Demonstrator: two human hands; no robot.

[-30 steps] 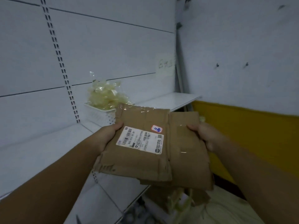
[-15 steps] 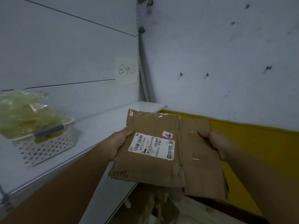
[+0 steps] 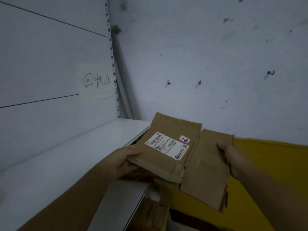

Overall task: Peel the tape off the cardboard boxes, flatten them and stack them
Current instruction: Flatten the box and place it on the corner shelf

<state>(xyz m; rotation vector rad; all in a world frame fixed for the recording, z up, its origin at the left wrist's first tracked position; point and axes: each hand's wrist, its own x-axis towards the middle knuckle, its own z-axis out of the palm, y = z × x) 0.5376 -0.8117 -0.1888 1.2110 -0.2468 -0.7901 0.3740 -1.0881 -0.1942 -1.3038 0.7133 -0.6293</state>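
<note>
on the far left a white shelf (image 3: 70,157) runs toward the corner, and on the panel above it hangs a handwritten paper note (image 3: 97,80). moving right, the left hand (image 3: 124,160) grips the left edge of the flattened cardboard (image 3: 200,160), thumb laid on top and fingers tucked beneath, so it is clamped on the stack. the cardboard is held in the air, just past the shelf's front edge and over its far end, its shipping label (image 3: 166,145) and a small red-rimmed sticker (image 3: 184,139) facing up. it looks like more than one flat piece, one lying partly over another. further right, the right hand (image 3: 231,157) pinches the opposite edge, thumb on top. beyond it is a yellow surface (image 3: 275,164) under a pitted white wall. judging by this, these pieces are already flattened; whether any tape remains on them is hard to tell. what seems left is setting them down as a stack, and more cardboard (image 3: 150,215) sits dimly below the shelf.
</note>
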